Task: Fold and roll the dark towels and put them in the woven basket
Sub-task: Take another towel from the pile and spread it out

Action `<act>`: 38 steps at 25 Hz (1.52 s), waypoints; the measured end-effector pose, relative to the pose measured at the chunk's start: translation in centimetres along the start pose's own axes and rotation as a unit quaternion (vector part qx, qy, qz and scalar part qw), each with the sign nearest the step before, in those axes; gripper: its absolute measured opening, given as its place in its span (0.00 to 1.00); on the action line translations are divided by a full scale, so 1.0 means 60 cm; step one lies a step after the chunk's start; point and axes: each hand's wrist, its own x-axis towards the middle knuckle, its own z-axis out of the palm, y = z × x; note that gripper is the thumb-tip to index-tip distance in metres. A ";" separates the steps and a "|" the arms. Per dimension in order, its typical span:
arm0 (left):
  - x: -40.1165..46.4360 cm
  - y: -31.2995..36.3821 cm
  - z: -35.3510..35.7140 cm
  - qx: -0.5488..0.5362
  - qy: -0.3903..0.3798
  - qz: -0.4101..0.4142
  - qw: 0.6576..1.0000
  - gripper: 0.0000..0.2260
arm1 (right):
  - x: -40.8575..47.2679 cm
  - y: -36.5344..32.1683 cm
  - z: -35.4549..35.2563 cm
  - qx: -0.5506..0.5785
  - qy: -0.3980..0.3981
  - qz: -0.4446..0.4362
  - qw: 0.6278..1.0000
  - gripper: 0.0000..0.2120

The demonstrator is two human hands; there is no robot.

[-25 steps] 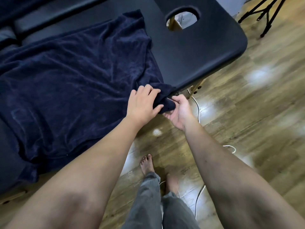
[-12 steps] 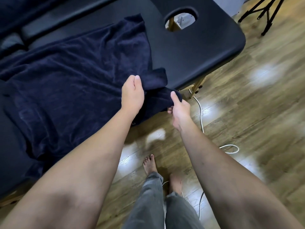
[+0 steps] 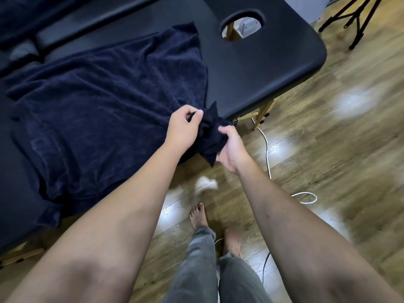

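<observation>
Fingers (image 3: 197, 114) of left hand (image 3: 182, 130) and right hand (image 3: 231, 147) pinch the dark towel (image 3: 105, 110) corner at the massage table (image 3: 262, 68) edge. Recommend separating corners, pulling taut before folding.

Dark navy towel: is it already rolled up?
No: the dark navy towel lies spread over the black padded table, both hands gripping one bunched corner.
</observation>
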 end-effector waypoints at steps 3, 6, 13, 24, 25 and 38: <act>0.010 0.005 -0.002 -0.050 0.054 -0.083 0.994 0.09 | -0.013 0.031 -0.007 -0.023 -0.044 0.061 0.997 0.23; 0.014 0.001 -0.005 -0.037 0.061 -0.136 0.988 0.11 | -0.012 0.054 -0.005 -0.107 -0.024 0.066 0.992 0.27; -0.005 0.001 -0.034 0.069 -0.100 -0.088 0.989 0.27 | 0.012 0.022 -0.008 -0.028 0.131 -0.053 0.990 0.14; 0.011 -0.002 -0.038 0.011 -0.079 -0.064 0.995 0.06 | -0.007 -0.004 -0.006 -0.054 0.027 0.054 0.997 0.23; 0.009 -0.001 -0.036 0.006 -0.085 -0.072 0.994 0.07 | -0.007 0.010 0.004 -0.099 0.026 0.054 0.993 0.26; 0.013 0.013 -0.069 -0.184 -0.152 -0.208 0.948 0.07 | 0.047 0.034 0.014 -0.026 0.064 0.074 0.995 0.37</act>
